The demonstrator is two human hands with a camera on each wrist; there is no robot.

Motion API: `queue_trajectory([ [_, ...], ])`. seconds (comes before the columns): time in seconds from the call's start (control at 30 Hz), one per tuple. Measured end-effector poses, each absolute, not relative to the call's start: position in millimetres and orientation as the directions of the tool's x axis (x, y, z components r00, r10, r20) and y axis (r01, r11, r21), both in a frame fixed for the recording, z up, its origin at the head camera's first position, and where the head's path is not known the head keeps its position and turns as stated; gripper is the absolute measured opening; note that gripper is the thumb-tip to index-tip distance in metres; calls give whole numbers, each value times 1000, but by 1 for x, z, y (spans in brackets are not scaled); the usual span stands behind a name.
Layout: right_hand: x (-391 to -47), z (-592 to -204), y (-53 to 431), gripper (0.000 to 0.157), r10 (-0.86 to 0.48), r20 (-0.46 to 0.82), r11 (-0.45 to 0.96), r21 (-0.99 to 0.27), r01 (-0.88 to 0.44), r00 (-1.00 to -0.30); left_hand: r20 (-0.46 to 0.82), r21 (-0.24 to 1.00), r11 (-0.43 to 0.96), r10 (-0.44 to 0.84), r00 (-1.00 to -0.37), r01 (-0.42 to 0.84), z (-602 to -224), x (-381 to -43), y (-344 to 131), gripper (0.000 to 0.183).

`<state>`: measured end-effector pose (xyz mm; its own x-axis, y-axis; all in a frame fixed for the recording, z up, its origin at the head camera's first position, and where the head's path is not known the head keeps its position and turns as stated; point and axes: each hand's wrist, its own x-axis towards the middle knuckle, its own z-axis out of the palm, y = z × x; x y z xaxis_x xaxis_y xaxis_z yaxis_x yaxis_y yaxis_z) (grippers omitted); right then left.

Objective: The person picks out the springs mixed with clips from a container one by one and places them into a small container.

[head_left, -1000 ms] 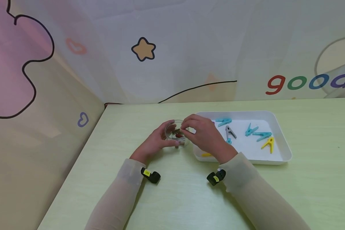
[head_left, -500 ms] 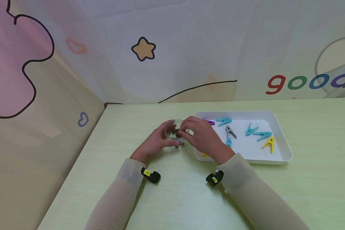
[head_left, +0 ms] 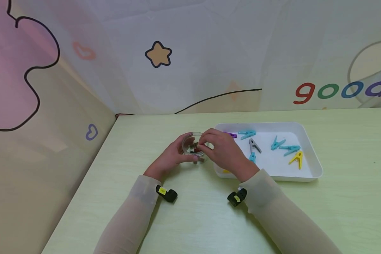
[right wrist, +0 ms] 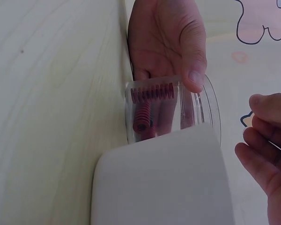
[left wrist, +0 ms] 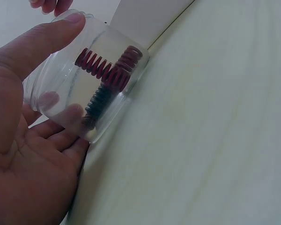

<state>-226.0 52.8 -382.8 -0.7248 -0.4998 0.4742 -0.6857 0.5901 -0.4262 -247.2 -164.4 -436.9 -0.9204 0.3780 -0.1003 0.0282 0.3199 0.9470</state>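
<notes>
A clear jar (head_left: 188, 151) stands on the table near the middle in the head view. My left hand (head_left: 171, 155) grips its side, the thumb along the near side of the rim. Inside lie several coil springs; the left wrist view shows a red spring (left wrist: 96, 65) and a dark blue-green spring (left wrist: 99, 99). My right hand (head_left: 223, 150) hovers at the jar's mouth with bent fingers. In the right wrist view the same right hand (right wrist: 271, 136) shows nothing between thumb and fingers.
Right of the jar stands a white tray (head_left: 268, 167), close beside it. It holds several small spring clips, among them a blue clip (head_left: 247, 134), a grey clip (head_left: 255, 145), a yellow clip (head_left: 296, 159) and a partly hidden purple clip (head_left: 231, 135). A printed cloth (head_left: 203, 56) hangs behind the table.
My right hand shifted slightly down and left, uncovering a purple clip, then stayed put. The springs in the jar lie differently, with a dark one now showing near the bottom. My left hand kept still.
</notes>
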Motion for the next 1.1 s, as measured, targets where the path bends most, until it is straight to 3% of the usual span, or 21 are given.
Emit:
queue_trajectory([
  [0.37,-224,-378,56,9,-477,472,608,-432,-666,-741,-105,953,302,388,-916,19,-437,-250,-162,82],
  [0.67,-222,-378,60,6,-465,546,565,-423,-709,-697,-107,955,296,399,-910,18,-438,-249,-163,87],
  [0.87,-223,-380,62,8,-450,581,518,-449,-728,-678,-98,953,301,386,-917,25,-440,-247,-167,101],
  [1.1,-222,-384,71,18,-421,555,533,-488,-691,-718,-111,960,281,351,-930,-8,-446,-244,-167,101],
])
